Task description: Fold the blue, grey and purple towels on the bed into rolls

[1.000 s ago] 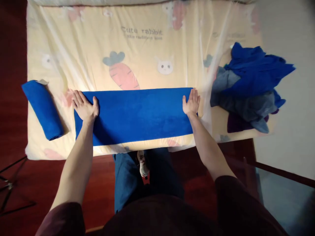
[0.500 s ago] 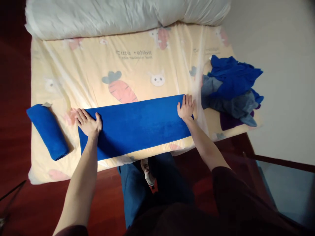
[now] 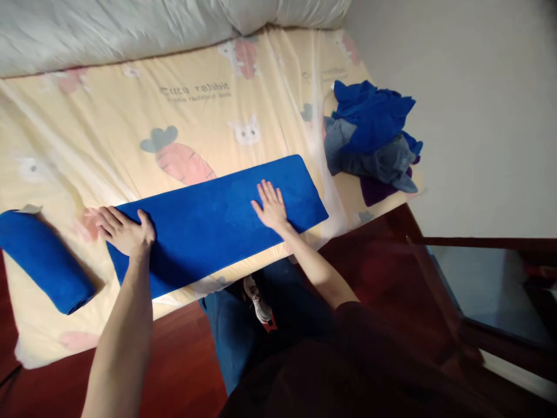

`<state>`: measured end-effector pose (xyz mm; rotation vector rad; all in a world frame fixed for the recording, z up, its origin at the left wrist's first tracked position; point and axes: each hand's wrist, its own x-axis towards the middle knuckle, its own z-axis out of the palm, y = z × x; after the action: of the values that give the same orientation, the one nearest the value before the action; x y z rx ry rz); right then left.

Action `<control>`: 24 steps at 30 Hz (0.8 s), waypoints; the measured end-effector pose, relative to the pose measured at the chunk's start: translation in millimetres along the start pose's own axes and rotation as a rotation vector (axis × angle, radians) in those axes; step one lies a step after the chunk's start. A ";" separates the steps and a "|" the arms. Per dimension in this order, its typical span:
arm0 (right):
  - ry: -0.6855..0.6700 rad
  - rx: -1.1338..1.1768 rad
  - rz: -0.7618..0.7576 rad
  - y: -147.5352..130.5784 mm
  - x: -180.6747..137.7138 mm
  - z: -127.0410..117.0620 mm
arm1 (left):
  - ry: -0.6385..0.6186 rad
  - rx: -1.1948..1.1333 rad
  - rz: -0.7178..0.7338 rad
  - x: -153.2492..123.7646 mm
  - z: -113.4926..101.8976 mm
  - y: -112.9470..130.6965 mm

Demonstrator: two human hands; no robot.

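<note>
A long blue towel point(image 3: 209, 217) lies flat in a strip along the near side of the bed. Across its left end rests my left hand point(image 3: 128, 232), palm down with the fingers stretched over the far-left corner. My right hand point(image 3: 272, 208) is laid on the towel's right half, fingers spread, a little inward from the right end. Neither hand grasps anything. To the left of the strip sits a rolled blue towel point(image 3: 46, 261) with a pale tag at its far end.
The bed point(image 3: 117, 125) has a yellow rabbit-and-carrot cover under thin clear sheeting. A grey-white rolled quilt point(image 3: 130, 29) runs along the far side. Crumpled blue, grey and purple cloths point(image 3: 369, 136) are heaped at the right, near a pale wall point(image 3: 470, 133).
My right hand has slid left from the towel's right end onto its surface. The left hand stays at the left end. The whole view has shifted and turned slightly.
</note>
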<state>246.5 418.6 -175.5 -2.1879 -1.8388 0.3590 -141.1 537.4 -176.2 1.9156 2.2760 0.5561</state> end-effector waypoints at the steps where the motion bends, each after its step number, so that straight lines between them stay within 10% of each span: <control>1: 0.007 -0.011 0.050 29.3 -8.5 -10.3 | 0.010 0.004 -0.004 0.7 1.7 -1.0; 7: 0.038 -0.109 0.128 153.5 -60.0 -53.4 | 0.030 0.023 0.024 1.3 7.9 -5.0; 19: 0.173 -0.089 0.082 159.1 -66.8 -43.6 | -0.084 0.102 -0.038 0.5 -9.2 5.3; 24: 0.184 -0.063 0.074 158.4 -67.1 -41.9 | -0.093 0.039 0.153 -50.9 -13.8 79.7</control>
<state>395.8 324.8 -190.8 -2.2512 -1.6962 0.1105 -61.6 495.9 -143.1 2.1006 2.1115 0.4315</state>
